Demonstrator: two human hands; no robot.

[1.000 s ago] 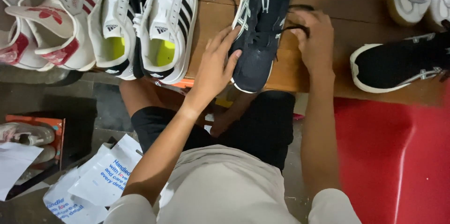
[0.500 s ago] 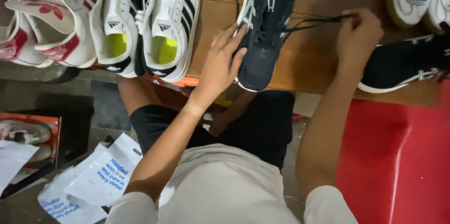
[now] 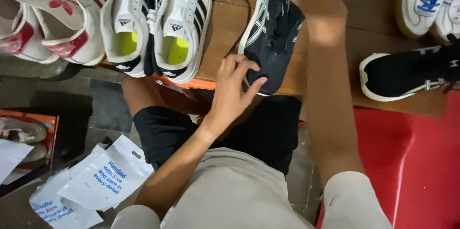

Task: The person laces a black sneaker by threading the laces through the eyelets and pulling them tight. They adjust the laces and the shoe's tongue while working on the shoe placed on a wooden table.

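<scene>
Black running shoe (image 3: 273, 37): lay on wooden table (image 3: 225, 28), toe toward 6 o'clock. Left hand (image 3: 235, 90): fingers spread, pressing the shoe's toe, not clenched. Right hand: raised past the frame's 12 o'clock edge; grasp could not be told. White striped sneakers (image 3: 158, 23) stood at the shoe's 9 o'clock.
</scene>
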